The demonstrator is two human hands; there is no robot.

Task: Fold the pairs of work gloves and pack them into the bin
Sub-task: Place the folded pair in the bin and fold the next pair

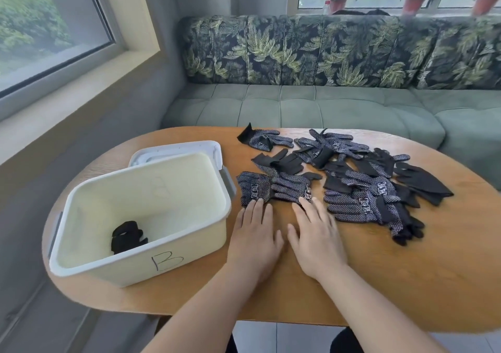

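A green sofa (325, 103) with a leaf-print back wraps the far side under the windows, and in front of it stands an oval wooden table (406, 271), smooth enough that cloth should slide on it. On the table's left sits a cream bin (189, 244) marked B, its lid (173, 149) lying just behind it. A loose pile of dark dotted work gloves (360, 190) spreads over the right and far part of the table. One pair (271, 187) lies flat just right of the bin. The left hand (254, 236) and right hand (317, 239) rest flat on the table, fingers straight and grasping nothing, tips touching that pair's near edge. The gloves look light, soft and floppy, best pinched at the cuff or edge and folded over. A small folded bundle (126, 237) already lies in the bin's near-left corner.
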